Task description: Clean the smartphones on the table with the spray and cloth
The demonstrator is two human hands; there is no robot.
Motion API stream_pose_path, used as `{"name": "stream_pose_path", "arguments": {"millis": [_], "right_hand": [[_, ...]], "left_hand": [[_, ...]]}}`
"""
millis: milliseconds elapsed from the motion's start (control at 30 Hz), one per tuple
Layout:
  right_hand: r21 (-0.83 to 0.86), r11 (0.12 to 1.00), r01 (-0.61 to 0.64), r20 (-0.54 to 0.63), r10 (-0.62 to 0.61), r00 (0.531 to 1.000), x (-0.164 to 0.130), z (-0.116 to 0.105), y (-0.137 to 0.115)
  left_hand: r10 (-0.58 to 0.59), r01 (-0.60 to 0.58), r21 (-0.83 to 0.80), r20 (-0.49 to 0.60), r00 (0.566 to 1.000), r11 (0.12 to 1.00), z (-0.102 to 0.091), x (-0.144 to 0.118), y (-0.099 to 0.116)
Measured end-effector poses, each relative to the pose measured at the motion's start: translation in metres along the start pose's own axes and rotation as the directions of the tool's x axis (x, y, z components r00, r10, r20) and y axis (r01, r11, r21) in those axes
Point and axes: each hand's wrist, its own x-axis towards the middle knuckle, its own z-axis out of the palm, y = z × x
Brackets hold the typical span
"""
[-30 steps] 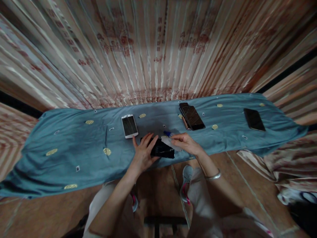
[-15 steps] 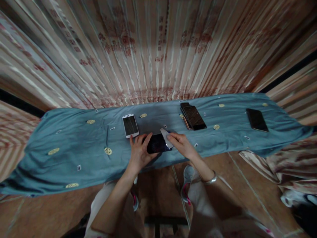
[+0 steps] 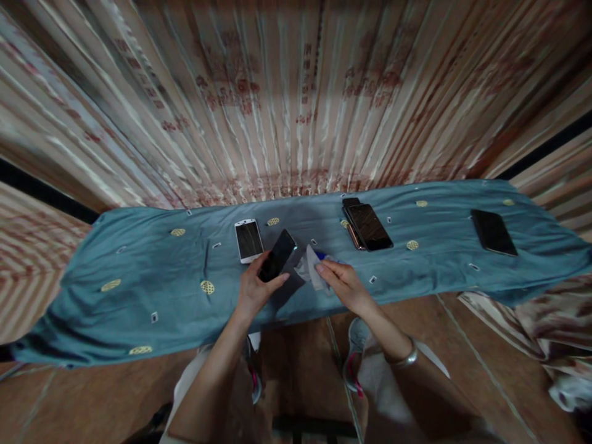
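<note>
A dark smartphone (image 3: 279, 254) is tilted up in my left hand (image 3: 256, 285), with the thumb along its near edge and the fingers behind its left side. My right hand (image 3: 343, 280) pinches a crumpled whitish wipe (image 3: 314, 266), which hangs just right of the phone and apart from it. A bit of blue (image 3: 320, 254) shows by the wipe; I cannot tell what it belongs to. Just beyond my left hand a white smartphone (image 3: 249, 240) lies face up on the blue cloth.
The patterned blue cloth (image 3: 178, 308) covers a long narrow table. Right of centre lies a group of dark phones (image 3: 369, 226), partly overlapping. Another dark device (image 3: 493, 232) lies near the right end. A striped curtain (image 3: 272, 92) hangs behind the table.
The dark phone has gone from lying level to being tilted upright in my left hand. The wipe, which was on the phone's right end, is now apart from it. The view has shifted slightly.
</note>
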Motion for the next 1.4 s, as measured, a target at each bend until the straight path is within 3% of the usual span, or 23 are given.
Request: {"name": "stream_pose_path", "arguments": {"millis": [67, 200, 367, 500, 667, 800, 967, 1200, 1267, 1400], "right_hand": [[0.069, 0.997, -0.019, -0.051, 0.023, 0.998, 0.004, -0.005, 0.005], [0.175, 0.984, 0.015, -0.15, 0.012, 0.989, 0.009, -0.004, 0.018], [0.158, 0.986, 0.05, -0.297, -0.001, 0.955, 0.01, 0.003, 0.029], [-0.046, 0.996, 0.071, -0.402, -0.084, 0.912, 0.012, 0.003, 0.024], [-0.228, 0.967, 0.115, -0.364, -0.194, 0.911, 0.014, 0.008, 0.009], [-0.407, 0.885, 0.226, -0.236, -0.341, 0.91, 0.014, 0.021, 0.002], [-0.513, 0.763, 0.394, -0.06, -0.49, 0.87, 0.01, 0.045, -0.001], [-0.499, 0.707, 0.502, 0.105, -0.525, 0.844, -0.011, 0.071, -0.009], [-0.502, 0.692, 0.52, 0.156, -0.519, 0.841, -0.018, 0.077, -0.011], [-0.508, 0.639, 0.578, 0.244, -0.537, 0.808, -0.03, 0.088, -0.011]], "left_hand": [[-0.137, 0.154, -0.227, 0.086, 0.987, 0.962, 0.001, -0.003, 0.004], [-0.301, 0.425, -0.502, 0.311, 0.901, 0.753, 0.007, -0.014, 0.009], [-0.337, 0.607, -0.595, 0.51, 0.792, 0.526, 0.016, -0.023, 0.012], [-0.333, 0.65, -0.62, 0.559, 0.759, 0.44, 0.02, -0.024, 0.016], [-0.329, 0.658, -0.606, 0.572, 0.751, 0.447, 0.025, -0.026, 0.019], [-0.386, 0.691, -0.521, 0.58, 0.717, 0.501, 0.034, -0.029, 0.021], [-0.408, 0.61, -0.589, 0.453, 0.792, 0.53, 0.041, -0.031, 0.026], [-0.484, 0.549, -0.611, 0.289, 0.826, 0.57, 0.034, -0.026, 0.012], [-0.495, 0.561, -0.608, 0.298, 0.817, 0.561, 0.031, -0.023, 0.006], [-0.477, 0.625, -0.61, 0.413, 0.776, 0.488, 0.021, -0.015, 0.005]]}}
